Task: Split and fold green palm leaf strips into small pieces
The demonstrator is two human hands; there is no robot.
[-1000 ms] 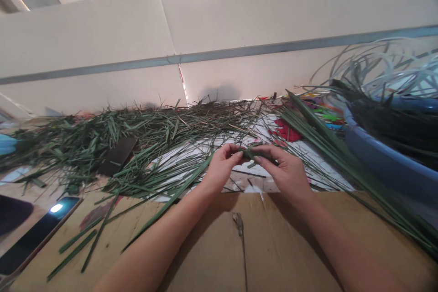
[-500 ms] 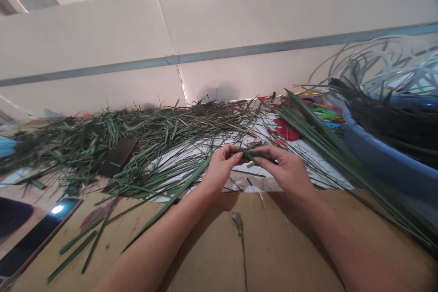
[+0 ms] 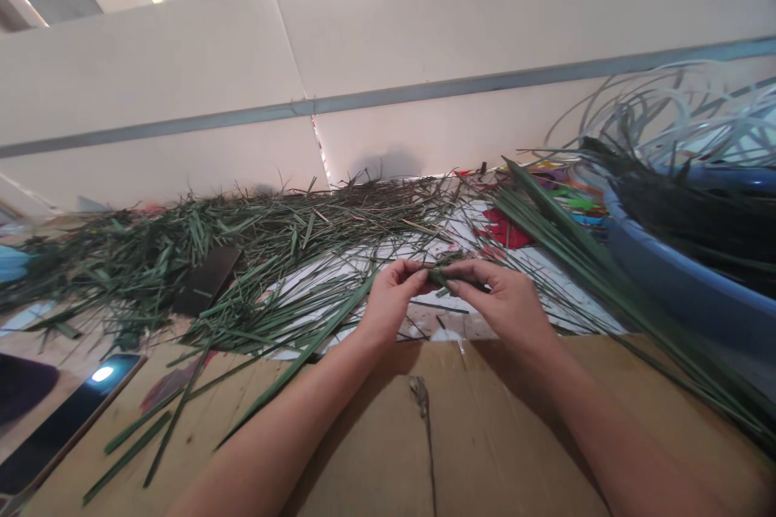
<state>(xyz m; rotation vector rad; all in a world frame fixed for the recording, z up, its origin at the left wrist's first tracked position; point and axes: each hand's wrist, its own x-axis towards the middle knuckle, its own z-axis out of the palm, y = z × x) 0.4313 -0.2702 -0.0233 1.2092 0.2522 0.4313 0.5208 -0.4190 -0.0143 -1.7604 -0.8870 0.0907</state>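
Between my fingertips is a small piece of folded green leaf strip (image 3: 436, 275), partly hidden by the fingers. My left hand (image 3: 394, 296) pinches its left side between thumb and forefinger. From the other side my right hand (image 3: 504, 296) pinches it the same way. Both hands hover over white sheeting just beyond the cardboard (image 3: 485, 420). On the cardboard between my forearms lies a dry twisted piece with a thin stem (image 3: 420, 396). Past my left hand spreads a heap of cut green leaf strips (image 3: 291, 226).
A blue tub (image 3: 667, 266) with dark strands stands at the right, a bundle of long leaves (image 3: 582, 258) beside it. Pale looped strips (image 3: 685, 97) rise behind. A phone (image 3: 66, 420) lies at the left, a dark flat block (image 3: 209, 281) on the heap, and red material (image 3: 506, 228) near the tub.
My fingers have shifted very slightly around the green leaf strip, and both hands keep their pinch in nearly the same place. Nothing else has visibly moved.
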